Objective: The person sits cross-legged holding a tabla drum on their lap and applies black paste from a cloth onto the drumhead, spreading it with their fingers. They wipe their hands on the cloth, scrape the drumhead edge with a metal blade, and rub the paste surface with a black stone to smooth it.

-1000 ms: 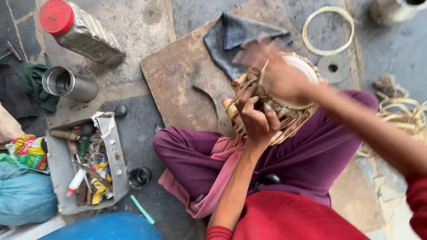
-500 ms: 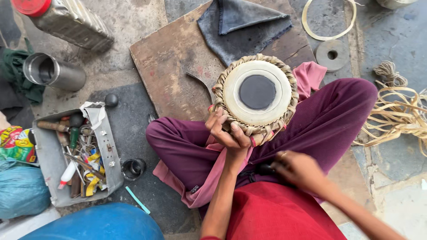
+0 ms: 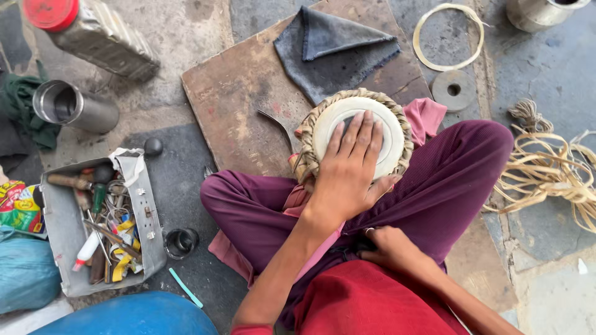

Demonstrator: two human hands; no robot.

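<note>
We've got the left hand [image 3: 351,170] flat, fingers spread, pressing on the small drum [image 3: 360,133], which sits in the lap w/ its laced rim up. Right hand [image 3: 391,248] rests loosely curled on the thigh, holding nothing. Best to keep pressure even & centred so the drum doesn't tip.

A smooth pale skin drumhead [image 3: 360,124] ringed by rough woven straps, beside matt grey cloth [image 3: 332,53] on worn wood [image 3: 239,105].

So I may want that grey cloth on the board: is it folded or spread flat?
Folded. The grey cloth shows a triangular flap doubled over its lower layer, lying on the wooden board.
</note>
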